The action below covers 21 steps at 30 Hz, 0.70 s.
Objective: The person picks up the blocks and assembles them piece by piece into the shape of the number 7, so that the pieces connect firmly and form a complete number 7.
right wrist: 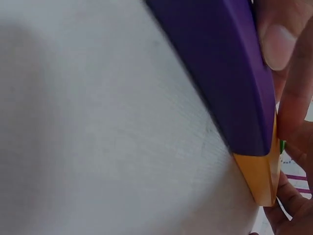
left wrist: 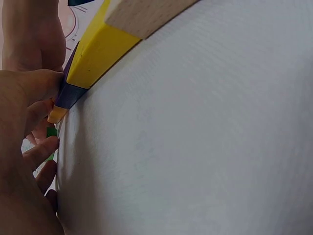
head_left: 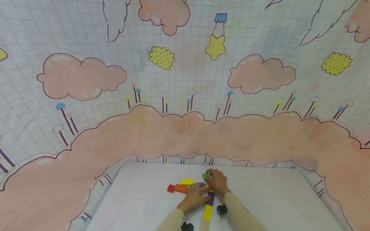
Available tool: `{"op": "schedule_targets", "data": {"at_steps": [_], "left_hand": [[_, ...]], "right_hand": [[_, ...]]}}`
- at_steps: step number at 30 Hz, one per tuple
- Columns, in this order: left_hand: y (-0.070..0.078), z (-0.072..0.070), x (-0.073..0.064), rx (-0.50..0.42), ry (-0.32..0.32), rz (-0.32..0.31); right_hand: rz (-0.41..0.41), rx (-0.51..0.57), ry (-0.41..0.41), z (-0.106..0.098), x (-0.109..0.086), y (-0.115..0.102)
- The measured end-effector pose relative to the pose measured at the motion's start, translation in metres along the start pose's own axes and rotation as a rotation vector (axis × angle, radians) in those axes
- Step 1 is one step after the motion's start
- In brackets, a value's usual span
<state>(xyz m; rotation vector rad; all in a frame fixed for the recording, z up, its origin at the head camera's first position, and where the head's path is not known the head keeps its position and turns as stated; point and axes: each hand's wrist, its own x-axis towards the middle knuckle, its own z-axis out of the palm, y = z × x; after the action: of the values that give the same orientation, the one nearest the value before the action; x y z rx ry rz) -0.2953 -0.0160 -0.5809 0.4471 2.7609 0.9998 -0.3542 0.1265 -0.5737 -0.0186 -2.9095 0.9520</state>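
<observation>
A row of toy blocks runs away from the front edge: a plain wood block (head_left: 205,225), a yellow block (head_left: 207,212), a purple block (head_left: 210,199) and an orange block (right wrist: 258,176). My left hand (head_left: 194,198) lies along the left side of the row, its fingers spread, with the thumb (left wrist: 41,83) against the purple block and the index finger at the orange one. At the far end, my right hand (head_left: 218,181) pinches a green block (head_left: 205,175), and its fingers partly cover both the green block and the orange one.
Left of the row lie a red block (head_left: 171,188), an orange block (head_left: 181,188) and a yellow block (head_left: 187,182). They rest on the white table (head_left: 138,192). Behind the table hangs a cloth (head_left: 185,134) printed with clouds and stars.
</observation>
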Motion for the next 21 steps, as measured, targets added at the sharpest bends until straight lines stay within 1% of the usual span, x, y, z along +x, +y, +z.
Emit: {"op": "schedule_targets", "data": {"at_steps": [10, 15, 21], "left_hand": [[0.0, 0.0, -0.001, -0.019, -0.004, 0.004], [0.001, -0.002, -0.001, -0.025, 0.001, -0.002], [-0.002, 0.001, 0.0, -0.029, 0.002, -0.009]], "right_hand": [[0.005, -0.036, -0.003, -0.003, 0.003, -0.004], [0.021, -0.052, 0.01, 0.002, 0.01, -0.005], [0.033, -0.011, 0.004, -0.002, 0.01, -0.004]]}}
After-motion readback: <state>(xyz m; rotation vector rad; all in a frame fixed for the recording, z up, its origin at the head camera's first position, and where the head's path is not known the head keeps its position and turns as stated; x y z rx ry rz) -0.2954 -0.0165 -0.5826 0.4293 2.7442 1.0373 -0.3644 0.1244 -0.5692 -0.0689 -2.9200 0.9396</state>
